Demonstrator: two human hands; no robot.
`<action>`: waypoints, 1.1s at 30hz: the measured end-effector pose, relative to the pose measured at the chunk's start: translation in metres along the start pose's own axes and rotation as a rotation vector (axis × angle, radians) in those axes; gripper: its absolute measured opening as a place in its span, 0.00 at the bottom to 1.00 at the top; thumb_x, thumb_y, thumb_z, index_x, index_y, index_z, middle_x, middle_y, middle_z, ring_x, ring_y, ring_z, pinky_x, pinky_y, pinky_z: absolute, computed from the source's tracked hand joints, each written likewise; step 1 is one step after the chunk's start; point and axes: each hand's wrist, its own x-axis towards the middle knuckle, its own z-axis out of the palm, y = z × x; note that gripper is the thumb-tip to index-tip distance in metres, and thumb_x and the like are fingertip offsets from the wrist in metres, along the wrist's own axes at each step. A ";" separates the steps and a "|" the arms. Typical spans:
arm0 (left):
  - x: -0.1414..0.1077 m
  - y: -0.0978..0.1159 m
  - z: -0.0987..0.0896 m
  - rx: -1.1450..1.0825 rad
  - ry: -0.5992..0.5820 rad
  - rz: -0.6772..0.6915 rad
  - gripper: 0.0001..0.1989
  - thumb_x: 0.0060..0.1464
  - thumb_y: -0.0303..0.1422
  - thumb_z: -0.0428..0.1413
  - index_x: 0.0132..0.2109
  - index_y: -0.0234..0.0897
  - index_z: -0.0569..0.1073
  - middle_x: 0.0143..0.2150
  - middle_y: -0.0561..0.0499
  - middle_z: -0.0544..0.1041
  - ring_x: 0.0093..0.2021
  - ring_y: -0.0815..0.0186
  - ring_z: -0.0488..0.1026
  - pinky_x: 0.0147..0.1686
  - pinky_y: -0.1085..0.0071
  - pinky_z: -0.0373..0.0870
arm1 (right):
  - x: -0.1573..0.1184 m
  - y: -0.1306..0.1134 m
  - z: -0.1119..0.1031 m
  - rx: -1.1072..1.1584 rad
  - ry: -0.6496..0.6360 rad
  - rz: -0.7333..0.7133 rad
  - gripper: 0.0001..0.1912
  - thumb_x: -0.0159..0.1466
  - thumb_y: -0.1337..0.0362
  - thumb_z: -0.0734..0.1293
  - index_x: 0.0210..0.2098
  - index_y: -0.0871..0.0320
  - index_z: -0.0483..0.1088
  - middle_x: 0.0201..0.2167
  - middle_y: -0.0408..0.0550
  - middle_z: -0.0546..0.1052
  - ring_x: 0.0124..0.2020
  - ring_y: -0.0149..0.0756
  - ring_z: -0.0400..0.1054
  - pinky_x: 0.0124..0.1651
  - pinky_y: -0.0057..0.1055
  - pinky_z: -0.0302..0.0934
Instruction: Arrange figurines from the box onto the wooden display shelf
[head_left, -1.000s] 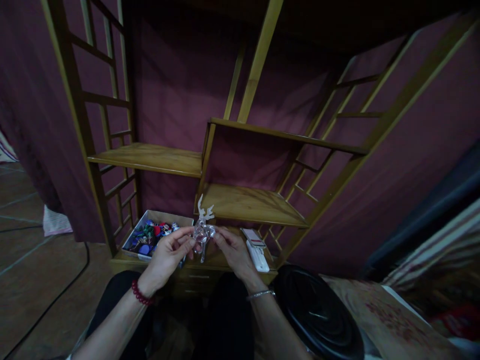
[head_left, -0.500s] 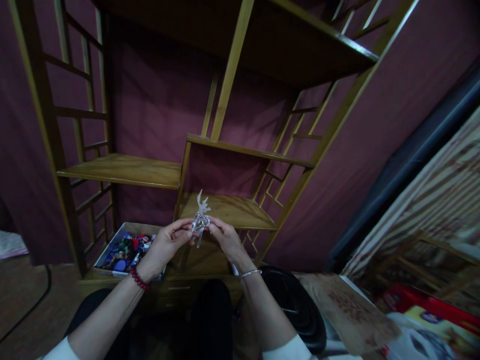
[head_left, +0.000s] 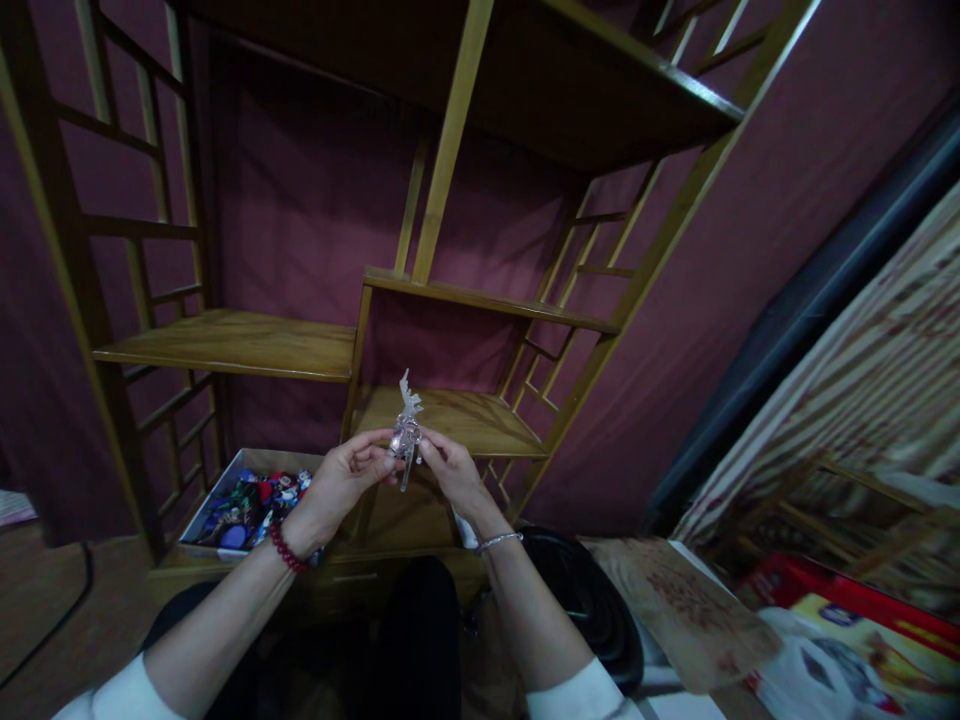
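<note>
At the lower centre of the frame, a clear deer figurine (head_left: 406,436) with frosted antlers is held up, antlers on top, in front of a wooden display shelf (head_left: 225,340). The left hand (head_left: 337,490) pinches its left side, fingers curled; the right hand (head_left: 455,478) pinches its right side between thumb and fingers. A box (head_left: 279,460) of small colourful trinkets (head_left: 251,505) sits lower left. At lower right, a red-and-yellow package (head_left: 889,645) bears a dark oval logo (head_left: 838,615), its lettering too small to read.
</note>
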 end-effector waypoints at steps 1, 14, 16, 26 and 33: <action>0.001 0.002 0.001 0.006 0.005 0.000 0.21 0.42 0.33 0.60 0.46 0.33 0.68 0.30 0.51 0.75 0.30 0.70 0.71 0.35 0.71 0.66 | 0.001 -0.001 0.000 -0.029 -0.002 -0.012 0.16 0.60 0.58 0.60 0.46 0.54 0.69 0.44 0.46 0.74 0.48 0.35 0.65 0.54 0.35 0.54; 0.023 -0.010 0.015 0.131 0.037 0.093 0.18 0.45 0.33 0.57 0.45 0.34 0.68 0.25 0.56 0.71 0.27 0.72 0.68 0.33 0.73 0.66 | 0.004 0.017 0.003 -0.440 0.259 -0.068 0.15 0.62 0.61 0.56 0.43 0.54 0.71 0.33 0.47 0.73 0.36 0.35 0.65 0.42 0.32 0.60; 0.027 -0.017 0.015 0.142 0.055 0.095 0.18 0.45 0.33 0.57 0.45 0.34 0.67 0.25 0.56 0.71 0.27 0.72 0.68 0.33 0.73 0.66 | 0.005 0.018 0.004 -0.365 0.257 -0.041 0.16 0.62 0.60 0.56 0.44 0.55 0.70 0.36 0.47 0.74 0.38 0.36 0.67 0.43 0.32 0.60; 0.039 -0.038 0.021 0.179 0.108 0.116 0.15 0.46 0.34 0.55 0.43 0.35 0.67 0.28 0.54 0.71 0.30 0.70 0.69 0.35 0.71 0.66 | 0.002 0.023 0.001 -0.158 0.294 0.032 0.18 0.62 0.57 0.57 0.48 0.56 0.67 0.45 0.46 0.74 0.46 0.39 0.67 0.51 0.36 0.59; 0.045 -0.044 0.022 0.261 0.111 0.139 0.14 0.48 0.36 0.54 0.42 0.36 0.68 0.32 0.52 0.73 0.34 0.68 0.71 0.39 0.69 0.66 | -0.003 0.023 -0.003 -0.109 0.196 0.008 0.22 0.61 0.59 0.58 0.54 0.58 0.60 0.46 0.47 0.73 0.47 0.37 0.66 0.50 0.34 0.60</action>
